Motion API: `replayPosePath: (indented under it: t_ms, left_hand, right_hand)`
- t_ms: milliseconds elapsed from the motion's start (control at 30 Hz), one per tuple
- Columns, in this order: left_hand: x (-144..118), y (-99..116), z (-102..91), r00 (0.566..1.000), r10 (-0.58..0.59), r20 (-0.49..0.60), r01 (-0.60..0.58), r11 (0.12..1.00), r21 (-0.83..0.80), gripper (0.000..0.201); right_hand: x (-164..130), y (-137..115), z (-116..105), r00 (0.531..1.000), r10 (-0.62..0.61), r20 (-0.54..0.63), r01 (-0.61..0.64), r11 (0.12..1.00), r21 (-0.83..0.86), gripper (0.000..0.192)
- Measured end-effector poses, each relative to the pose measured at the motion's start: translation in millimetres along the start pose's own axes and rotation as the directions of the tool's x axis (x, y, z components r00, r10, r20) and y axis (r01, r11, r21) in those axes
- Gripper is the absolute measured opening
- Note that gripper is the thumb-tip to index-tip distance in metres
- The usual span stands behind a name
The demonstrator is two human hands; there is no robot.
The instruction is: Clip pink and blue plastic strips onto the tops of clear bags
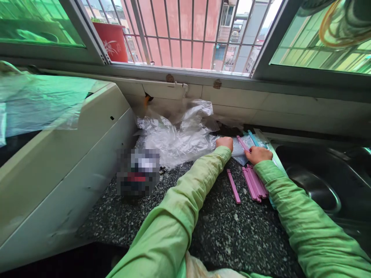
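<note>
My left hand (pixel 224 143) rests closed at the edge of a small clear plastic bag (pixel 238 148) lying flat on the speckled dark countertop (pixel 220 227). My right hand (pixel 257 154) presses down on the same bag from the right side, fingers curled. A pink sealing stick (pixel 242 142) lies across the bag between the hands. Several more pink sticks (pixel 255 183) lie in a bundle just below my right hand, and one single pink stick (pixel 233 186) lies apart to their left. Both arms wear light green sleeves.
A heap of crumpled clear plastic (pixel 176 135) sits against the wall left of my hands. A blurred dark object (pixel 138 172) stands on the counter. A white appliance (pixel 58 162) fills the left. A steel sink (pixel 321 181) lies at the right. The barred window (pixel 179 34) is ahead.
</note>
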State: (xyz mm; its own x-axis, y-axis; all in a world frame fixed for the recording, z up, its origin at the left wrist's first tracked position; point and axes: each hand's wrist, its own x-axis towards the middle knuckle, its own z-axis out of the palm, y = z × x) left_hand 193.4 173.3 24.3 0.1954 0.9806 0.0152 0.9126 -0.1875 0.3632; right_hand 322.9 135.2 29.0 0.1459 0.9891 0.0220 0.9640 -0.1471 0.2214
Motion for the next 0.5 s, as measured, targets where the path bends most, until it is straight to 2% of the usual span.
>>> replayPosePath:
  t_ms: [133, 233, 300, 367, 500]
  left_hand:
    - [-6, -8, -17.1, 0.999, 0.034, -0.016, -0.034, 0.999, 0.029, 0.022]
    - [-19, -25, -39.1, 0.993, 0.099, -0.064, -0.093, 0.992, 0.086, 0.024]
    - [-32, -45, -57.6, 0.988, 0.122, -0.098, -0.109, 0.985, 0.133, 0.025]
    - [-46, -70, -76.8, 0.989, 0.095, -0.116, -0.075, 0.983, 0.166, 0.025]
    - [-71, -127, -106.4, 0.987, -0.063, -0.147, 0.093, 0.974, 0.206, 0.025]
  right_hand:
    - [0, 2, -11, 1.000, 0.005, 0.004, -0.005, 1.000, 0.021, 0.045]
    - [-2, 1, -24, 0.998, 0.009, -0.065, -0.006, 0.999, 0.048, 0.043]
    - [-1, -4, -33, 0.993, -0.009, -0.114, 0.021, 0.994, 0.103, 0.039]
    - [2, -13, -41, 0.989, -0.041, -0.142, 0.069, 0.978, 0.196, 0.035]
    - [14, -53, -53, 0.970, -0.162, -0.179, 0.227, 0.869, 0.441, 0.028]
